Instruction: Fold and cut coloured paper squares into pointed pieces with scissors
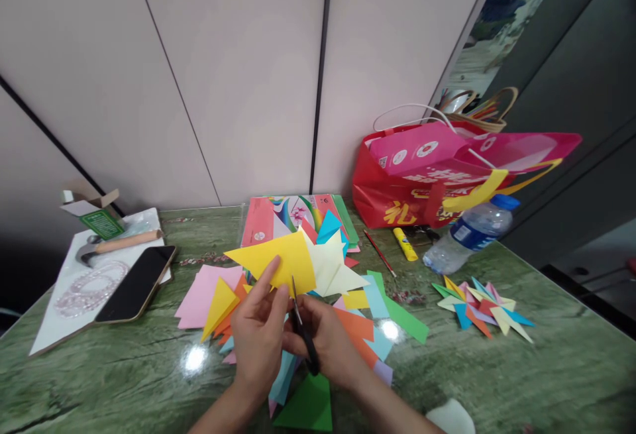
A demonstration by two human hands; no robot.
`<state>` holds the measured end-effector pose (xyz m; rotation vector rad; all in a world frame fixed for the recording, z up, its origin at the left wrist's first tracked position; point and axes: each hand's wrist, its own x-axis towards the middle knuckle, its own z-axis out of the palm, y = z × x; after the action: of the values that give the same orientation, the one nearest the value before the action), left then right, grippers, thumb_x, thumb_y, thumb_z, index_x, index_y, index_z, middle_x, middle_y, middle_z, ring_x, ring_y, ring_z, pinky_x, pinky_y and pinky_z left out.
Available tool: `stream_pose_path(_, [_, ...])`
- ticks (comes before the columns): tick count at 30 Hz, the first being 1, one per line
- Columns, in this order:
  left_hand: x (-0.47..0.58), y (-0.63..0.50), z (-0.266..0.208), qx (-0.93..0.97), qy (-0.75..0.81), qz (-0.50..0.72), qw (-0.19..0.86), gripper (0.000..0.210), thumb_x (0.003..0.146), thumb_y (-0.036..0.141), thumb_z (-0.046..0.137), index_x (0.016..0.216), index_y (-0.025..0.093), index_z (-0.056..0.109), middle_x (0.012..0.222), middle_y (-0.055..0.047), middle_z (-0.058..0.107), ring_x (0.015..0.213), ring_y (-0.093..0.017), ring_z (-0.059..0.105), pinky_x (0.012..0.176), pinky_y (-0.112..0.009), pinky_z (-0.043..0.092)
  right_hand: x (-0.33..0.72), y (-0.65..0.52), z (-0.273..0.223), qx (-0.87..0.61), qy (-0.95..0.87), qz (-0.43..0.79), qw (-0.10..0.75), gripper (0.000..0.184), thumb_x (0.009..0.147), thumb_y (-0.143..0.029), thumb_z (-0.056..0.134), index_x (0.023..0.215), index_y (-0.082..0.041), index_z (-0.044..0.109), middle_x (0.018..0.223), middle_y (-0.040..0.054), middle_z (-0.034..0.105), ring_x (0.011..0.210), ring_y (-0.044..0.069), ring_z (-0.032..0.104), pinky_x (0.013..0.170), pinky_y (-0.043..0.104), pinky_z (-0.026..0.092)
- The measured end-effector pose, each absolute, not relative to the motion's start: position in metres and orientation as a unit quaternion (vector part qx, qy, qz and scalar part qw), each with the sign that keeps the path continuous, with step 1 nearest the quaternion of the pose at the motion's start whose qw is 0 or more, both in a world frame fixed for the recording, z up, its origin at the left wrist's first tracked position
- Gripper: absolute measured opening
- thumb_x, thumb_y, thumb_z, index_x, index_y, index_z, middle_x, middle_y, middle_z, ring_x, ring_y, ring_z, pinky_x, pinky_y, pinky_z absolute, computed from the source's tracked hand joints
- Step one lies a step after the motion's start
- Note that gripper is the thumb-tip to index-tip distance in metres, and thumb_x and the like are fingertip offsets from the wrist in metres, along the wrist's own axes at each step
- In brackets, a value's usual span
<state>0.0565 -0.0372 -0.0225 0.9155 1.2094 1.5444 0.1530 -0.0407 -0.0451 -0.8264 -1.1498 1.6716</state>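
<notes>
A folded yellow sheet of paper (283, 254) is pinched in my left hand (258, 334), its long point facing left. My right hand (322, 334) grips the black handles of a pair of scissors (305, 338). The scissor blades point up and reach the lower right part of the yellow paper. Beneath both hands lie scattered coloured paper pieces: pink sheets (203, 295) on the left, orange strips (355, 323) and a green strip (407, 320) on the right, and a dark green triangle (311, 407) in front. Folded cream paper (330, 265) sits just behind.
Folded paper stars (479, 305) lie at the right. A water bottle (470, 235), glue stick (405, 244), red pencil (380, 254) and red gift bag (392, 189) stand or lie behind. On the left are a phone (136, 285), a hammer (124, 242) and a small green box (102, 222).
</notes>
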Motion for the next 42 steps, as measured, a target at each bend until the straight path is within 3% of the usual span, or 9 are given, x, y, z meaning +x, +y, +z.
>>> stream_pose_path(13, [0.055, -0.038, -0.022, 0.376, 0.502, 0.627, 0.461, 0.052, 0.07, 0.028, 0.069, 0.12, 0.019, 0.059, 0.075, 0.001, 0.069, 0.064, -0.01, 0.061, 0.063, -0.019, 0.052, 0.153, -0.041, -0.043, -0.363, -0.486, 0.65, 0.457, 0.046, 0.054, -0.048, 0.079, 0.077, -0.017, 0.054, 0.057, -0.0062, 0.048, 0.05, 0.008, 0.037, 0.045, 0.02, 0.029])
stream_pose_path(19, [0.055, -0.039, -0.023, 0.372, 0.487, 0.631, 0.476, 0.052, 0.072, 0.028, 0.068, 0.122, 0.02, 0.057, 0.063, 0.005, 0.062, 0.056, -0.006, 0.055, 0.057, -0.013, 0.049, 0.152, -0.041, -0.046, -0.366, -0.476, 0.657, 0.456, 0.042, 0.055, -0.044, 0.079, 0.076, -0.016, 0.056, 0.053, -0.0071, 0.047, 0.046, 0.007, 0.038, 0.044, 0.02, 0.03])
stream_pose_path(26, [0.056, -0.039, -0.02, 0.379, 0.495, 0.622, 0.475, 0.052, 0.073, 0.029, 0.067, 0.122, 0.017, 0.057, 0.056, 0.007, 0.055, 0.05, -0.006, 0.052, 0.053, -0.015, 0.049, 0.152, -0.04, -0.048, -0.387, -0.463, 0.661, 0.447, 0.042, 0.053, -0.044, 0.079, 0.072, -0.016, 0.054, 0.047, -0.0069, 0.05, 0.04, 0.007, 0.042, 0.04, 0.02, 0.031])
stream_pose_path(29, [0.055, -0.035, -0.016, 0.392, 0.474, 0.651, 0.445, 0.058, 0.074, 0.024, 0.067, 0.129, 0.021, 0.05, 0.067, 0.004, 0.061, 0.063, -0.009, 0.06, 0.06, -0.016, 0.051, 0.15, -0.039, -0.046, -0.415, -0.449, 0.658, 0.439, 0.043, 0.051, -0.044, 0.08, 0.071, -0.016, 0.054, 0.045, -0.0074, 0.05, 0.039, 0.007, 0.043, 0.04, 0.02, 0.033])
stream_pose_path(33, [0.05, -0.025, -0.008, 0.37, 0.384, 0.717, 0.449, 0.088, 0.07, 0.014, 0.071, 0.141, 0.034, 0.022, 0.104, -0.002, 0.067, 0.096, -0.015, 0.062, 0.078, -0.023, 0.051, 0.149, -0.039, -0.045, -0.437, -0.444, 0.648, 0.438, 0.042, 0.051, -0.044, 0.079, 0.07, -0.016, 0.054, 0.044, -0.0079, 0.049, 0.038, 0.007, 0.042, 0.039, 0.019, 0.034])
stream_pose_path(36, [0.044, -0.018, -0.005, 0.346, 0.398, 0.705, 0.474, 0.093, 0.066, 0.013, 0.074, 0.14, 0.031, 0.022, 0.101, -0.005, 0.068, 0.086, -0.016, 0.064, 0.065, -0.021, 0.053, 0.149, -0.039, -0.047, -0.432, -0.442, 0.652, 0.44, 0.043, 0.051, -0.045, 0.078, 0.071, -0.015, 0.054, 0.045, -0.0076, 0.05, 0.038, 0.006, 0.043, 0.039, 0.019, 0.034])
stream_pose_path(38, [0.041, -0.016, -0.006, 0.355, 0.414, 0.696, 0.467, 0.082, 0.063, 0.014, 0.076, 0.132, 0.028, 0.035, 0.092, -0.002, 0.07, 0.071, -0.013, 0.064, 0.055, -0.018, 0.051, 0.149, -0.039, -0.048, -0.424, -0.441, 0.658, 0.439, 0.044, 0.051, -0.045, 0.078, 0.072, -0.015, 0.054, 0.046, -0.0071, 0.051, 0.038, 0.007, 0.044, 0.039, 0.019, 0.034])
stream_pose_path(40, [0.038, -0.014, -0.007, 0.387, 0.439, 0.661, 0.47, 0.052, 0.064, 0.018, 0.075, 0.111, 0.022, 0.054, 0.079, 0.001, 0.069, 0.058, -0.01, 0.06, 0.05, -0.017, 0.048, 0.15, -0.039, -0.049, -0.417, -0.44, 0.662, 0.441, 0.045, 0.051, -0.047, 0.078, 0.073, -0.015, 0.055, 0.047, -0.0066, 0.052, 0.039, 0.007, 0.045, 0.04, 0.019, 0.035])
stream_pose_path(42, [0.035, -0.013, -0.01, 0.419, 0.468, 0.61, 0.484, 0.022, 0.067, 0.025, 0.073, 0.084, 0.016, 0.063, 0.064, 0.003, 0.066, 0.05, -0.008, 0.056, 0.048, -0.016, 0.046, 0.15, -0.039, -0.05, -0.409, -0.438, 0.668, 0.442, 0.044, 0.052, -0.046, 0.078, 0.073, -0.015, 0.055, 0.048, -0.0063, 0.053, 0.04, 0.007, 0.045, 0.041, 0.019, 0.035])
